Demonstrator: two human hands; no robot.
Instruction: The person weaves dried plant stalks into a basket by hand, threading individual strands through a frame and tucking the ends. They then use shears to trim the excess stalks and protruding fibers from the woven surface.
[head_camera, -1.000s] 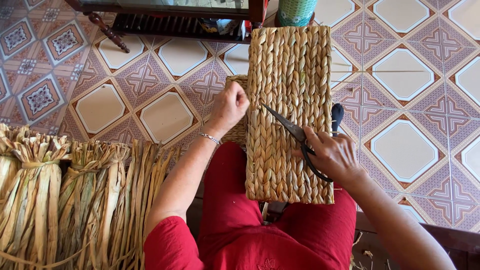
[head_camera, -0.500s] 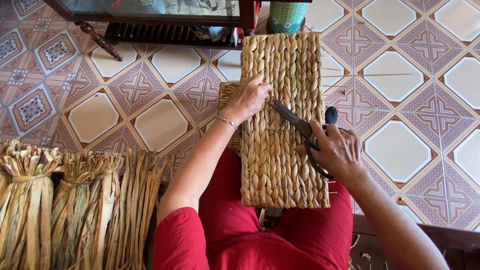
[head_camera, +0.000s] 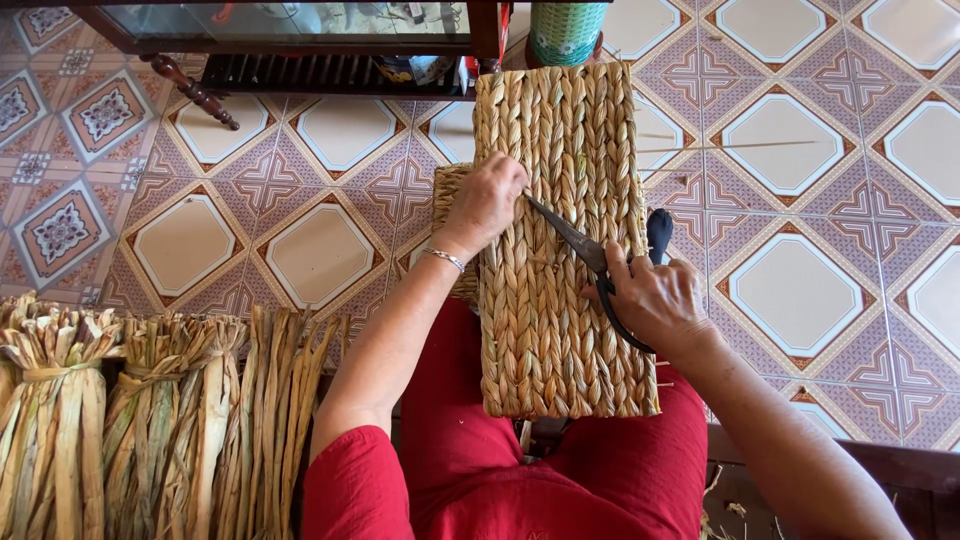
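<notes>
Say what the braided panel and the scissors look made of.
Tan braided rectangular panel: seemingly dried plant fibre, matte; thick plaited straw-coloured strands show. Dark scissors in the right hand: blades look like dull metal, grey and thin; black handle loops, material unclear.

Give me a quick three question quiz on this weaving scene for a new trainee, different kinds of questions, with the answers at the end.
1. True or false: the right hand holds black-handled scissors whose blades point toward the left hand.
2. Which hand rests on the braided straw panel near its left edge? A) left B) right C) neither
3. Fill in: the bundles of dried leaves lie on the person's ____ side.

Key
1. True: the blade tips reach almost to the left hand's fingers.
2. A: the left hand, with a thin bracelet on its wrist, lies there.
3. Left, beside the red-clothed lap that supports the panel.
</notes>
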